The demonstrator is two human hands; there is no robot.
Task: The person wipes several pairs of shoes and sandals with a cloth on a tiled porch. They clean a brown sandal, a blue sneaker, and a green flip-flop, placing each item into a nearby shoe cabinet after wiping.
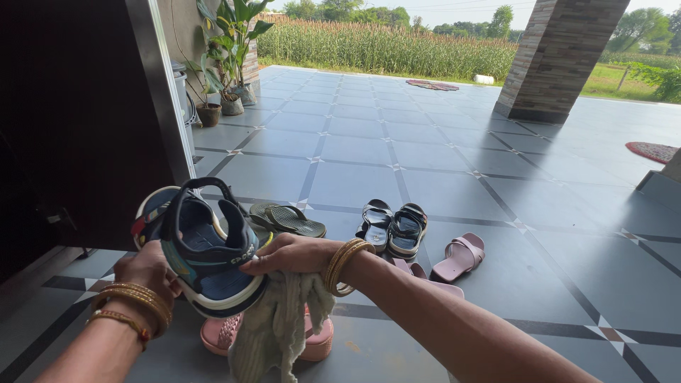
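left hand (147,273): cupped under the heel end of the navy sport sandal (206,252), fingers wrapped round its sole edge. Holds it up off the floor and tipped so the footbed faces me.
right hand (287,254): palm down, fingers pressed flat on the sandal's side by the strap, pinning the pale knitted cloth (277,326) against it. Most of the cloth hangs loose below my wrist.
sandal position: in the air over the near-left part of the tiled floor (440,177), just in front of the dark doorway (78,120). A second sandal with a light sole (150,213) is tucked behind it; can't tell if my left fingers hold that one too.
why held so: left hand braces, right hand gets a firm surface to press the cloth on.
arm pose: left forearm comes up from the bottom-left corner, wrist bent back, bangles stacked at the wrist. Right forearm crosses in from the bottom-right, wrist roughly level, bangles just behind the hand.
under my hands: pink sandal (312,340) on the floor, partly hidden by the cloth.
floor beyond: dark green flip-flops (287,218) just past the held sandal, black-and-silver pair (391,227) beside them, pink slides (460,257) to the right of those.
far edge: potted plants (223,64) by the left wall, brick pillar (560,57) far right, crop field behind.
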